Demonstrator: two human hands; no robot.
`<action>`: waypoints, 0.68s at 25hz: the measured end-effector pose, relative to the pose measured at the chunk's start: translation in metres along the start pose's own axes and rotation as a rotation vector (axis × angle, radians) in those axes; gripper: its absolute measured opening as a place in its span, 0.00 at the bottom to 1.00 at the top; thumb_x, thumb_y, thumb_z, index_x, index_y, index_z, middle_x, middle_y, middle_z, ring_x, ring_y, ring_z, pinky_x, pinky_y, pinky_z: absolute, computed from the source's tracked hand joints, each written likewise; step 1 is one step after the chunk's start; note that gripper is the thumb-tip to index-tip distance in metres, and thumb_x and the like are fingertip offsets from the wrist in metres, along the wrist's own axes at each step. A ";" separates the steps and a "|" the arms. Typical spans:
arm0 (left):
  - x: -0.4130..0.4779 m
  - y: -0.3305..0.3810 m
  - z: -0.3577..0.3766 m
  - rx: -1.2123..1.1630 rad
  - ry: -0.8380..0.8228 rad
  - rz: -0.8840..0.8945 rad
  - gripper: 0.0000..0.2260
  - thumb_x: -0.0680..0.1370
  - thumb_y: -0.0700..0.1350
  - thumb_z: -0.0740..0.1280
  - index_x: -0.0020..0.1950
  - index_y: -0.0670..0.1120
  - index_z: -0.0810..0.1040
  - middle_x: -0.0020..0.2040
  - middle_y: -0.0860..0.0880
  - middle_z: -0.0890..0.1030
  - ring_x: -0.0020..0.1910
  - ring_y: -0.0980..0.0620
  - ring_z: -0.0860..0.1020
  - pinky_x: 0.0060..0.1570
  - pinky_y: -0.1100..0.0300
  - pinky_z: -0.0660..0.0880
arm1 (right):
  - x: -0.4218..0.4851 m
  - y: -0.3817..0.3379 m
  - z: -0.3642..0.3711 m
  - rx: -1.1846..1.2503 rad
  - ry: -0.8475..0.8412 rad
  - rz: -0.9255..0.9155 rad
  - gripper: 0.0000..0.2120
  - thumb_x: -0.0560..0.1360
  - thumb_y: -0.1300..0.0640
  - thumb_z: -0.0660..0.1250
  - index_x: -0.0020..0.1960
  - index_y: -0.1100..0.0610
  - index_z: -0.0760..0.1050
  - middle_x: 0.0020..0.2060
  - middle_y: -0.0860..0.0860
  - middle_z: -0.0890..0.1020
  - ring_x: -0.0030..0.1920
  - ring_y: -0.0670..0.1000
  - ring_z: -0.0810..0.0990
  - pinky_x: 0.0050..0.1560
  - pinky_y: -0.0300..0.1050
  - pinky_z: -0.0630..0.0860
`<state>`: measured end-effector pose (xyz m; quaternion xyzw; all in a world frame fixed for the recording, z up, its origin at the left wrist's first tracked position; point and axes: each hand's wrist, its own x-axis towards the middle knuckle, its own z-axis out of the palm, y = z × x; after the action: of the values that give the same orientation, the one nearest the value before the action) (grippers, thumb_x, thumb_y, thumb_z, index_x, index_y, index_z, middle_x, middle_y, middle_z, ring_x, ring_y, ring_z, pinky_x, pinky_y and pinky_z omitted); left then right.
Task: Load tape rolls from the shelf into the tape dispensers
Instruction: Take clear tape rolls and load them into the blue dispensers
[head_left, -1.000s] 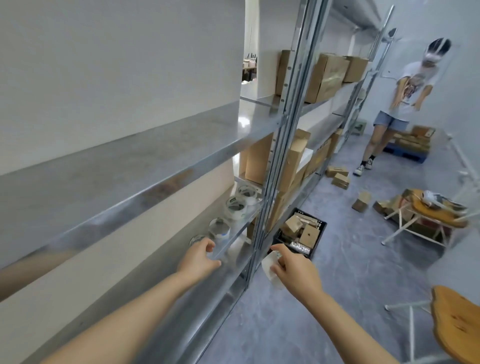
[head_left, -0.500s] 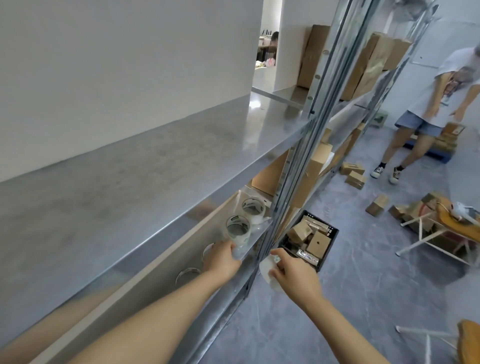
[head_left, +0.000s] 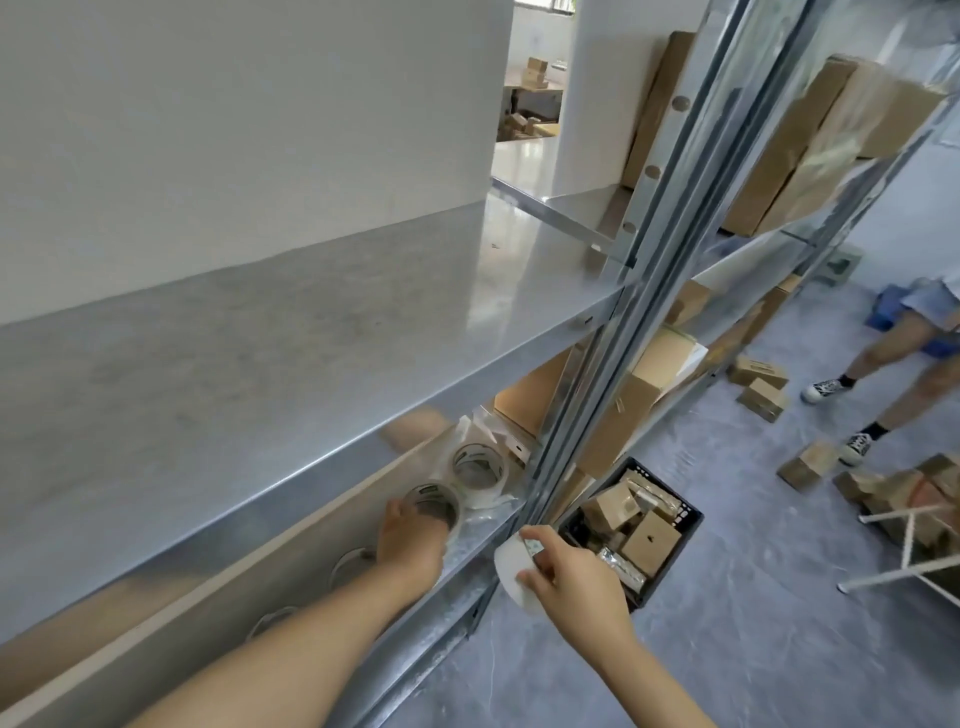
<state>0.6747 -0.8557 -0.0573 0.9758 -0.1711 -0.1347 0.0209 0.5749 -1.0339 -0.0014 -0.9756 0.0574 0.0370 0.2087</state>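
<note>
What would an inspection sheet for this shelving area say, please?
Surface: lower metal shelf, with crumpled plastic wrap on it.
Job's things: near roll and far roll side by side on the shelf; white roll off the shelf, in hand; no dispenser seen.
Clutter: black crate of small cartons on the floor; loose cartons beyond it.
Hands: left hand grips the near roll; right hand holds the white roll beside the shelf edge.
Cables: nothing seen.
Surroundings: big cartons on the upper shelves; another person's legs; white stool frame.
</note>
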 end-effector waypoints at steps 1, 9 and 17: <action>0.001 -0.001 0.003 -0.020 0.031 -0.012 0.08 0.76 0.42 0.63 0.52 0.48 0.80 0.53 0.48 0.81 0.60 0.44 0.73 0.65 0.48 0.61 | 0.004 0.007 -0.004 0.004 -0.010 -0.010 0.18 0.76 0.48 0.63 0.65 0.41 0.66 0.42 0.42 0.82 0.41 0.46 0.79 0.37 0.42 0.74; -0.030 -0.045 -0.043 -0.664 0.229 -0.344 0.10 0.79 0.53 0.58 0.50 0.54 0.79 0.44 0.54 0.83 0.45 0.52 0.77 0.49 0.55 0.61 | 0.064 -0.014 0.019 -0.120 -0.103 -0.321 0.14 0.76 0.53 0.61 0.62 0.48 0.71 0.49 0.50 0.84 0.48 0.54 0.81 0.43 0.48 0.76; -0.154 -0.085 -0.108 -1.467 0.472 -0.586 0.03 0.73 0.45 0.69 0.40 0.48 0.77 0.35 0.55 0.81 0.36 0.61 0.78 0.40 0.67 0.73 | 0.107 -0.067 0.066 -0.442 -0.162 -0.660 0.10 0.68 0.53 0.71 0.48 0.49 0.77 0.39 0.53 0.84 0.38 0.53 0.82 0.33 0.44 0.74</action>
<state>0.5920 -0.7244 0.0783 0.7219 0.2308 -0.0038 0.6523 0.6861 -0.9565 -0.0445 -0.9569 -0.2849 0.0560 -0.0015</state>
